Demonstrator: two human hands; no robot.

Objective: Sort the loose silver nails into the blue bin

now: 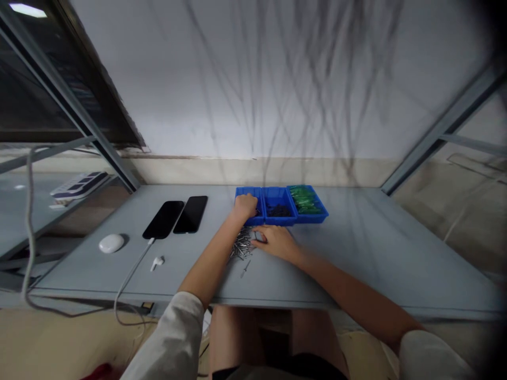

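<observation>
My left hand (pixel 246 206) reaches down into the left blue bin (pixel 238 191), fingers curled; their tips and whatever they grip are hidden. Slim silvery metal pieces, like screws or pins (pixel 241 247), lie in a loose pile on the table below that bin. At the pile's right edge rests my right hand (pixel 277 241), palm down, with thumb and fingers apart around a few of the pieces. One single metal piece (pixel 245 269) lies apart, nearer the front edge. The middle blue bin (pixel 279 193) contains small dark parts, and the right blue bin (pixel 322 214) has green ones.
Two black phones (pixel 163 220) (pixel 190 215) lie on the left of the grey table (pixel 356 248), one with a white cable (pixel 132 269) plugged in. Nearby are a white earbud case (pixel 111 243) and an earbud (pixel 157 262). Metal frame posts (pixel 420 137) flank the table; a wall stands behind.
</observation>
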